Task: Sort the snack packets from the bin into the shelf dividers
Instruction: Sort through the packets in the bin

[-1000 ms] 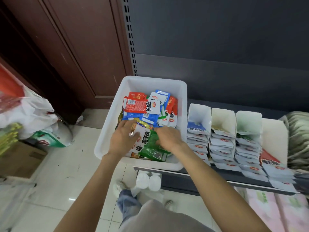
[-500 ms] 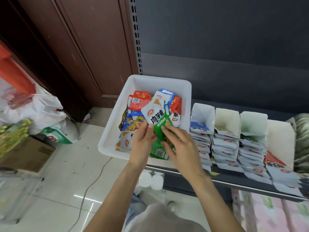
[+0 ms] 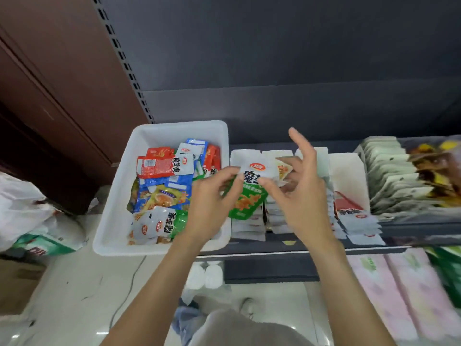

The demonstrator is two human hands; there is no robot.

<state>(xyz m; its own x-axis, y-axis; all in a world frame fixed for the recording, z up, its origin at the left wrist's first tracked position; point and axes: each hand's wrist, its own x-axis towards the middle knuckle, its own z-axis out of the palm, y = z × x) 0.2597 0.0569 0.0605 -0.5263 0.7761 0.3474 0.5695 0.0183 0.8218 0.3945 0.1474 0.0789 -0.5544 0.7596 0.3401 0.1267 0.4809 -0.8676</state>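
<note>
Both hands hold the green packet (image 3: 245, 196) up between the bin (image 3: 117, 216) and the shelf dividers (image 3: 349, 168): the left hand (image 3: 212, 196) pinches its left edge and the right hand (image 3: 296, 193) pinches the top with thumb and forefinger, other fingers spread. It hangs label-forward, probably so its kind can be read and matched. More packets (image 3: 162, 186) lie loose in the bin, on the shelf (image 3: 274, 247) just left of the dividers' sorted rows.

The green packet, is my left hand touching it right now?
Touching. The head view shows the left hand pinching the green packet at its left edge, fingertips lying on the wrapper.
</note>
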